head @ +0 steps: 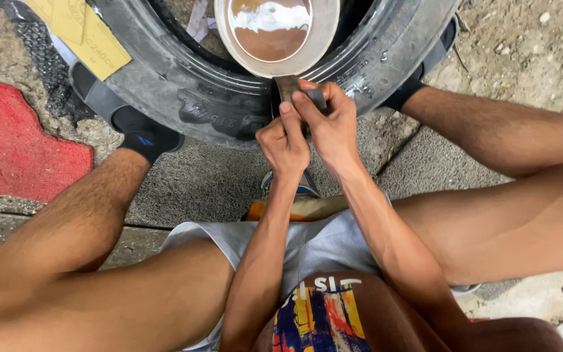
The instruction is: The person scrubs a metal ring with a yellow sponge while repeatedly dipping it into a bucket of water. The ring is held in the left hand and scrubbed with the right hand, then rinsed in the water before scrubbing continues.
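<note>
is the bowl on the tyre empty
No, the pale bowl resting in the tyre holds brown liquid that reflects light, just above both hands.

A yellow sheet of sandpaper [85, 34] lies across the upper left, partly over a dark ribbed mat [45, 62]. Below it spreads a red painted patch [14, 150] on the ground. Grey rough concrete [203, 182] runs under the legs, and loose dirt with small stones [529, 45] fills the upper right.
</note>
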### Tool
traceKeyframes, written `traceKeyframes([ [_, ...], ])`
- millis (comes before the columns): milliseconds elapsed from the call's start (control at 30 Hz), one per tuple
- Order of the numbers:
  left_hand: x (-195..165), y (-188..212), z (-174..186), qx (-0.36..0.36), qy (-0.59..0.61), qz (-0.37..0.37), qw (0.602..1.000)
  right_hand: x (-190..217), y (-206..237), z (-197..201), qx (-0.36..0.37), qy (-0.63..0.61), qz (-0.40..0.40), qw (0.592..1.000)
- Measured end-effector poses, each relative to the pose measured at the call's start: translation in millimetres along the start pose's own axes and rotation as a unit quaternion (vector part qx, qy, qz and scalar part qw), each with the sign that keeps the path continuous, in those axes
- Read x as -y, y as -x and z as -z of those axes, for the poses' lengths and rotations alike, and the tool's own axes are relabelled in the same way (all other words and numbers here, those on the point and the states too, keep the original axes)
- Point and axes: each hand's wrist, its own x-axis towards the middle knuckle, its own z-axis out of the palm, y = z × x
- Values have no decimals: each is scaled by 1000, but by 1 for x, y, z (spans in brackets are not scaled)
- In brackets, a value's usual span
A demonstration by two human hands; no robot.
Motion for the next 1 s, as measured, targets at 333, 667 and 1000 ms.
traceKeyframes([
  [333,16,10,3,-20,-1,-24,1000,2,10,4,24,15,7,1000],
  [667,0,15,13,13,-10,-83,996,-14,11,11,-8,58,48,997],
  [1000,-17,24,19,13,23,-71,997,-16,-2,20,-44,-7,10,999],
])
